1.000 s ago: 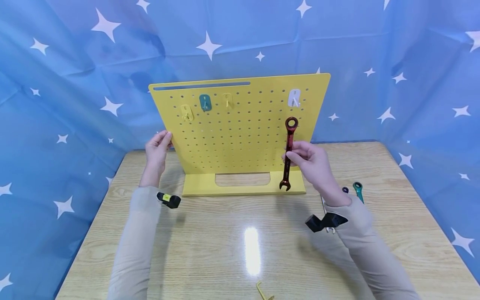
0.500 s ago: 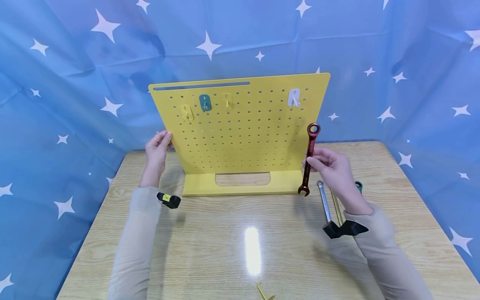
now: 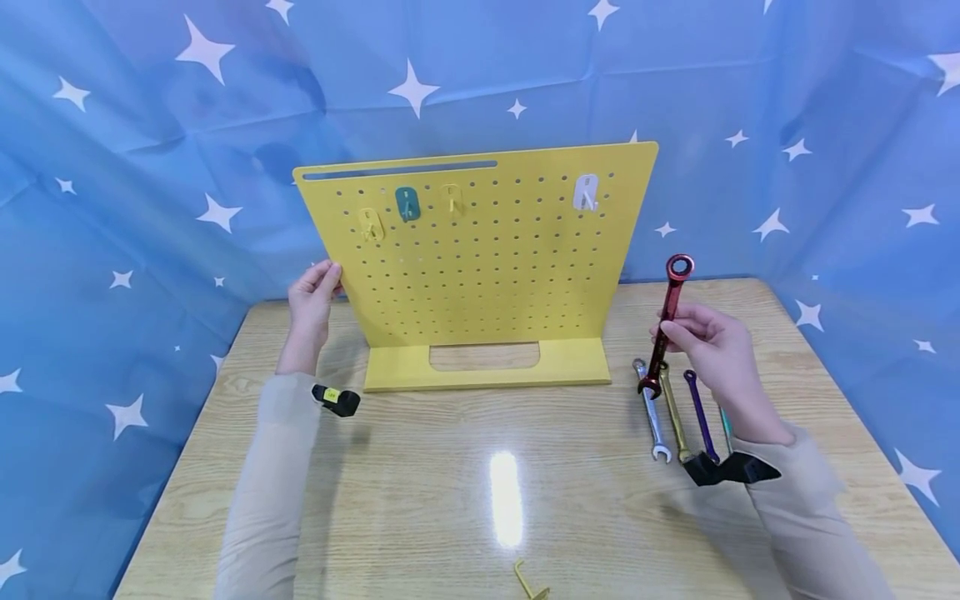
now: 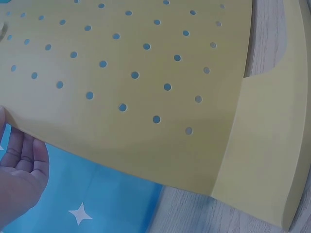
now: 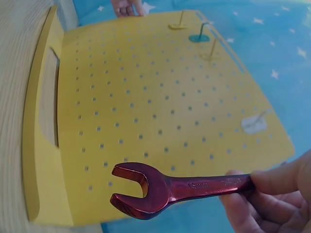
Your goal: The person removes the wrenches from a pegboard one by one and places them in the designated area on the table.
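My right hand (image 3: 708,346) pinches a red combination wrench (image 3: 664,327) near its middle, ring end up and open end down, off the table to the right of the yellow pegboard (image 3: 480,275). In the right wrist view the wrench's open jaw (image 5: 141,190) points left across the board. With thumb and fingers my left hand (image 3: 312,298) grips the board's left edge. Yellow hooks (image 3: 371,225), a teal hook (image 3: 407,204) and a white hook (image 3: 586,192) are fixed on the board's upper part; nothing hangs on them.
Below my right hand lie a silver wrench (image 3: 652,417), a gold wrench (image 3: 674,417), a purple wrench (image 3: 701,414) and a green wrench (image 3: 725,427), partly hidden by the forearm. A loose yellow hook (image 3: 530,583) lies at the table's front. A blue star-patterned curtain (image 3: 480,75) stands behind.
My right hand has carried the red wrench rightward and slightly down, away from the front of the pegboard, uncovering more of the wrenches on the table. My left hand stays on the board's edge.
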Action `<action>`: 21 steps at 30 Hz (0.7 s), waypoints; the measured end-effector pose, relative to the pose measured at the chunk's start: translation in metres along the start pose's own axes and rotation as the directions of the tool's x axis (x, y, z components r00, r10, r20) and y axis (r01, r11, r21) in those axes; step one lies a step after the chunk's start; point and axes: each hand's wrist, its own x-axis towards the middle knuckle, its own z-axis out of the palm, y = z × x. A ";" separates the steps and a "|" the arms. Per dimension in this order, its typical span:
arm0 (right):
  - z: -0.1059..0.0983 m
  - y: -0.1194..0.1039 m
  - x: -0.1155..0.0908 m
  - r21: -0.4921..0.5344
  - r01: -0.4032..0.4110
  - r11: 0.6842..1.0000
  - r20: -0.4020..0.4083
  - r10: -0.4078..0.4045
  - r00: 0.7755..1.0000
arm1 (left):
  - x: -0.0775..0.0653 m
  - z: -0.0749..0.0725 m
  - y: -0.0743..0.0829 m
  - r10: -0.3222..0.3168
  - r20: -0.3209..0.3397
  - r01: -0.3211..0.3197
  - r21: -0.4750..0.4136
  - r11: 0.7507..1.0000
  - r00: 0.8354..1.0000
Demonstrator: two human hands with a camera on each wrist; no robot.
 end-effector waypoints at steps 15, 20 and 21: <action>-0.051 0.046 -0.022 0.014 -0.105 0.994 -0.023 0.105 0.994 | -0.002 0.000 0.001 0.017 0.008 -0.017 0.016 1.000 1.000; -0.067 0.062 -0.029 -0.004 -0.139 0.990 -0.036 0.139 0.990 | -0.003 -0.001 0.001 0.013 -0.006 -0.013 0.013 1.000 1.000; -0.070 0.065 -0.031 0.002 -0.145 0.989 -0.034 0.145 0.989 | -0.003 -0.001 0.001 0.012 -0.008 -0.012 0.011 1.000 1.000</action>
